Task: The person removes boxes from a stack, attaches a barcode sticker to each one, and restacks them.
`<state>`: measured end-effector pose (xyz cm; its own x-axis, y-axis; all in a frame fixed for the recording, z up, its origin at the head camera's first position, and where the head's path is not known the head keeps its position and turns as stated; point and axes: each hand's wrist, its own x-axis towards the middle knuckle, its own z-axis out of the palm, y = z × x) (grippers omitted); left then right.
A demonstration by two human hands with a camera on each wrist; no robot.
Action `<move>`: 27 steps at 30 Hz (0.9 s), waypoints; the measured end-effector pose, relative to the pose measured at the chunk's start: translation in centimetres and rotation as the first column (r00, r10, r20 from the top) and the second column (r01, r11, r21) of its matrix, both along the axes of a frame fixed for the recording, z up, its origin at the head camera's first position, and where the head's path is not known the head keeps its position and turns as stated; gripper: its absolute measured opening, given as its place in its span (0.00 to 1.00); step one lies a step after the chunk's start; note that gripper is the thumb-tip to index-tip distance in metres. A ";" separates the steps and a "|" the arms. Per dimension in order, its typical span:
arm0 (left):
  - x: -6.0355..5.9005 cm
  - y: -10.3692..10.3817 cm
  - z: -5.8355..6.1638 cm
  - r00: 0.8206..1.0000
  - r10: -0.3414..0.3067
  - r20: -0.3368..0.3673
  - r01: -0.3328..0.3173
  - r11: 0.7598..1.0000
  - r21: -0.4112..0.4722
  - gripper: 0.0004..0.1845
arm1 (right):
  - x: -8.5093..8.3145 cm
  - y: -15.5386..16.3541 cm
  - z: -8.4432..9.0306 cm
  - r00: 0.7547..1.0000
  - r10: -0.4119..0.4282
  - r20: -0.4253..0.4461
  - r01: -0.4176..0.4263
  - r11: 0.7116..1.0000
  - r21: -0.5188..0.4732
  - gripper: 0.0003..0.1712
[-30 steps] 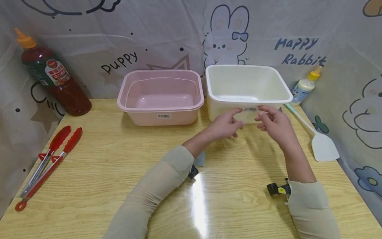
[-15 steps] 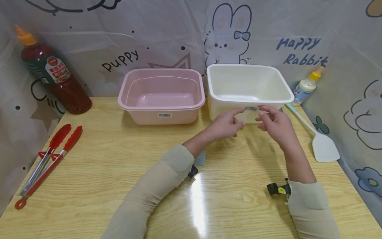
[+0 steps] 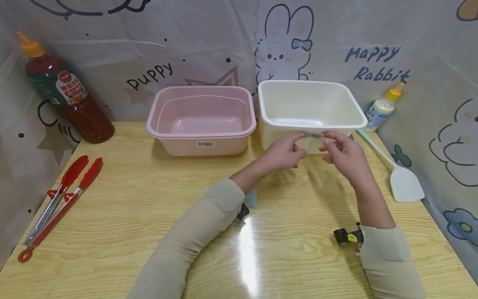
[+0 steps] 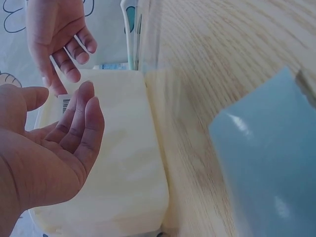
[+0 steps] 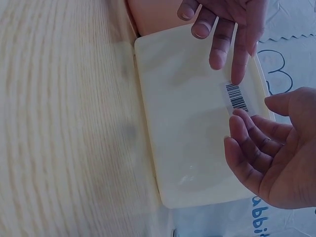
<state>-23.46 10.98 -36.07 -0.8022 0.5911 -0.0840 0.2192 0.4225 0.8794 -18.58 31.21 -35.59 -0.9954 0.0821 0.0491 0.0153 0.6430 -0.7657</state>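
A: Where are we with the white tub?
B: It sits at the far right of the table, just beside the pink tub. Both our hands are at the barcode sticker on its near wall, under the rim.
A: Holding anything?
B: No. The left hand has relaxed, nearly straight fingers, one fingertip at the sticker's left end. The right hand is loose and open too, fingertips at the right end.
A: So we judge we are feeling at that sticker?
B: Probably, either picking at it or pressing it flat. The next move calls for a careful fingertip on one edge while the tub stays put
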 end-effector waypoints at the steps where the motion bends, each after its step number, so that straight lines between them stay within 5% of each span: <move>1: 0.0 0.0 0.0 1.000 0.001 -0.001 -0.001 1.000 0.003 0.31 | 0.0 0.0 0.0 1.000 0.000 0.000 0.000 1.000 0.004 0.31; 21: 0.0 0.2 0.5 1.000 0.007 -0.026 -0.007 1.000 -0.025 0.30 | 0.2 0.6 0.3 0.999 -0.044 0.024 0.042 0.998 0.053 0.32; 27: 0.0 0.3 0.5 1.000 -0.002 -0.015 0.002 0.999 -0.039 0.30 | 0.0 -0.5 -0.2 0.998 0.045 0.038 -0.048 0.995 0.084 0.29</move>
